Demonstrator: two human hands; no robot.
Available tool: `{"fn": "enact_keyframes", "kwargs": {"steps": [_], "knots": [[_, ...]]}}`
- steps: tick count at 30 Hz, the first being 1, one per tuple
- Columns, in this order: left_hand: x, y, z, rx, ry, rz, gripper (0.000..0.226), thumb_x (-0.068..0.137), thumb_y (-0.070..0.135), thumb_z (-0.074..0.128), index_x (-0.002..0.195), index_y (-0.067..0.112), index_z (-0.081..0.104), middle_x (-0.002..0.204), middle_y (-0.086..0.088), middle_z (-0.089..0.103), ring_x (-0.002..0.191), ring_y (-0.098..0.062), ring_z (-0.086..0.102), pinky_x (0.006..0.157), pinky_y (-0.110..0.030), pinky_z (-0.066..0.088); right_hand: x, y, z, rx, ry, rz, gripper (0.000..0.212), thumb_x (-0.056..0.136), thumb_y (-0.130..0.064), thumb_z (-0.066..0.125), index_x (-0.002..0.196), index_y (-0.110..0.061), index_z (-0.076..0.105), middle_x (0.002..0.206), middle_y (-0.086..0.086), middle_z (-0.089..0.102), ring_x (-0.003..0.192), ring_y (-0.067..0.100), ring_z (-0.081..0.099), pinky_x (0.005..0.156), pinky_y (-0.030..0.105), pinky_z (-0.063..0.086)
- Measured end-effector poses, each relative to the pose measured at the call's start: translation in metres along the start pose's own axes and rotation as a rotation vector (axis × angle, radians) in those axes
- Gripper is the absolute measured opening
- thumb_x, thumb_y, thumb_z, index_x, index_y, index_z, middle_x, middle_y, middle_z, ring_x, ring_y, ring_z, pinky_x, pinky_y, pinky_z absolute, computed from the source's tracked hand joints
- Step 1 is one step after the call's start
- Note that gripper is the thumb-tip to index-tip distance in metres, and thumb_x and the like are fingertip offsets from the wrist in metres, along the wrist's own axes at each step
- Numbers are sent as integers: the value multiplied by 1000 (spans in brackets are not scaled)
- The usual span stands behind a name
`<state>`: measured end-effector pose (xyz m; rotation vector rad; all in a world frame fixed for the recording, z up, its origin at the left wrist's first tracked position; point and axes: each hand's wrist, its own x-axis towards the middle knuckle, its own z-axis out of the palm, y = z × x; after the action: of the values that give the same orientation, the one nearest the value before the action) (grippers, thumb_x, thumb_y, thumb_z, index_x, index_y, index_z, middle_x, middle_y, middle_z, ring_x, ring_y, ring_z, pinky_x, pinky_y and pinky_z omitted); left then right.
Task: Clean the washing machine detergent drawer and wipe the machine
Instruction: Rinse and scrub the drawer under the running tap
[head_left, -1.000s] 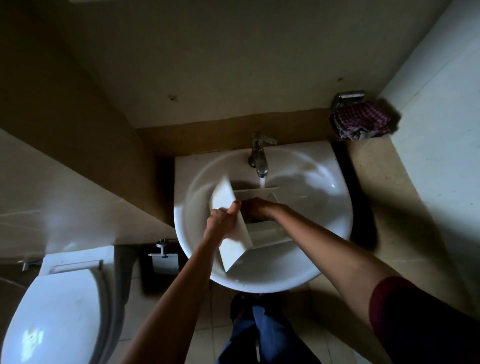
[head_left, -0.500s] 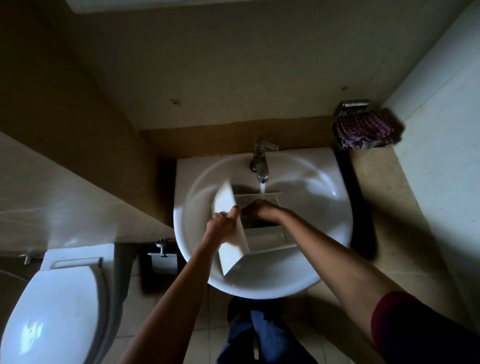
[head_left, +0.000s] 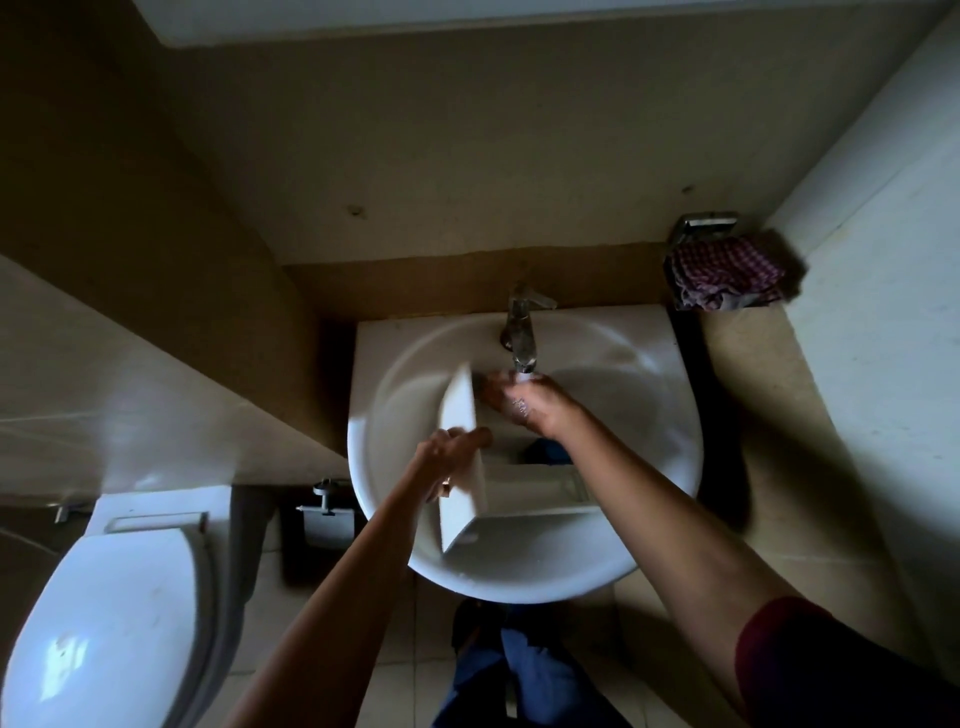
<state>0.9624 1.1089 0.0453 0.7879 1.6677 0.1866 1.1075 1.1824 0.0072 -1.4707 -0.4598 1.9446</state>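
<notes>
Down in a white sink (head_left: 649, 457), the detergent drawer (head_left: 524, 501) lies with its long axis running left to right. Fingers of the left hand (head_left: 451, 457) curl round its upright front panel. The right hand (head_left: 524, 404) is nearer the running tap (head_left: 521, 332), above the drawer's far side; whether its fingers hold anything is unclear.

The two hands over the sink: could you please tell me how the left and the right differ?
The left hand grips the front panel of the drawer, away from the water; the right hand sits directly under the running tap, wet, its grip unclear. Both are at the drawer, inside the sink.
</notes>
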Motion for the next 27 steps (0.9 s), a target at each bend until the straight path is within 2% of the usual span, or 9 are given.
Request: {"fn": "enact_keyframes", "kwargs": {"steps": [2,4,6,9,12,15,21,23,27], "knots": [[2,-1,1,-18,-36,-10,24,82,37,65,85,16,56,67,-4,42,55,-17,41,56,-26,32,-4,1,-4,-310,-60,-8,31,89,16,38,87,-7,59,65,5,64,57,14,65,50,16,49],[4,0,3,-29,-63,-29,28,81,35,67,95,12,57,74,-6,46,61,-19,44,59,-26,34,3,1,-13,-452,90,-50,27,85,12,46,82,-10,61,72,8,62,76,25,66,61,21,52],[6,1,5,-32,-77,-34,46,70,39,70,102,7,59,81,-9,49,67,-22,47,64,-30,39,8,0,-22,-398,206,-76,22,84,7,53,82,-11,65,76,9,64,79,26,64,67,25,53],[5,3,8,-28,-92,-33,53,55,44,67,93,8,59,78,-10,49,66,-22,46,67,-32,36,11,5,-31,-341,91,-78,26,84,8,55,90,-12,70,99,23,68,89,32,64,81,34,50],[7,3,7,-36,-92,-39,52,56,46,66,92,9,59,80,-10,51,69,-23,49,68,-31,37,5,3,-33,-469,13,-111,26,87,7,54,98,-10,70,95,4,69,77,14,58,67,22,44],[11,1,6,-47,-93,-51,64,57,48,68,107,7,59,91,-12,56,79,-27,53,73,-33,41,10,2,-33,-353,205,-83,12,86,-3,60,88,-12,67,77,3,63,66,13,56,53,20,43],[19,-6,5,-76,-133,-28,67,66,50,69,119,10,56,111,-14,58,98,-30,57,86,-37,47,9,-3,-17,420,100,115,19,100,-5,38,92,-2,55,73,12,63,64,13,62,47,16,51],[18,-7,4,-100,-147,-16,70,63,51,70,119,12,55,114,-12,58,102,-30,57,91,-39,45,12,-4,-15,437,99,100,19,99,-3,37,91,-3,54,60,8,63,51,10,60,43,16,48],[19,-9,6,-108,-145,27,40,80,47,67,105,17,56,101,-6,52,84,-21,51,80,-33,40,2,-4,-22,151,-79,184,17,99,-8,41,94,-6,57,81,9,63,70,13,60,56,19,52]]}}
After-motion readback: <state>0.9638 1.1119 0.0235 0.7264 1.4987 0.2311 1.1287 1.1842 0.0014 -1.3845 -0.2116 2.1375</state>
